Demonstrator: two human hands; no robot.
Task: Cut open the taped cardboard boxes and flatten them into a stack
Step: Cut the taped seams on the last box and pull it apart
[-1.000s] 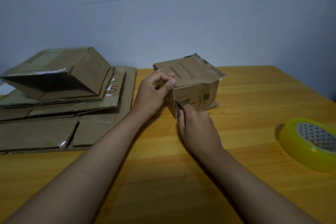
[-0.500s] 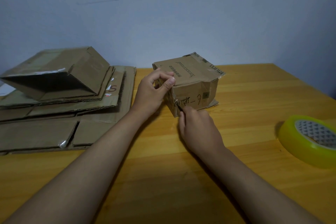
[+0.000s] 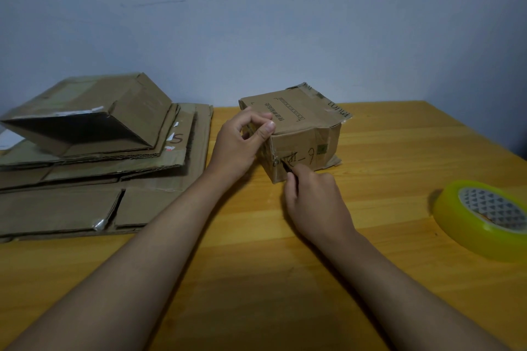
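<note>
A small taped cardboard box (image 3: 302,120) stands in the middle of the wooden table (image 3: 256,279), with handwriting on its near side. My left hand (image 3: 239,145) grips the box's left top corner, thumb on the top face. My right hand (image 3: 310,199) holds a small dark cutter (image 3: 287,167) whose tip touches the box's near face close to the lower left corner. At the left lies a stack of flattened cardboard (image 3: 94,179), with a half-collapsed box (image 3: 85,114) on top of it.
A roll of yellow-green tape (image 3: 484,216) lies at the table's right edge. A grey-blue wall stands behind the table. Bare wood shows in front of the box and between the box and the tape.
The cutter tip and my right hand have shifted slightly along the box's near face. My left hand keeps the same hold on the box.
</note>
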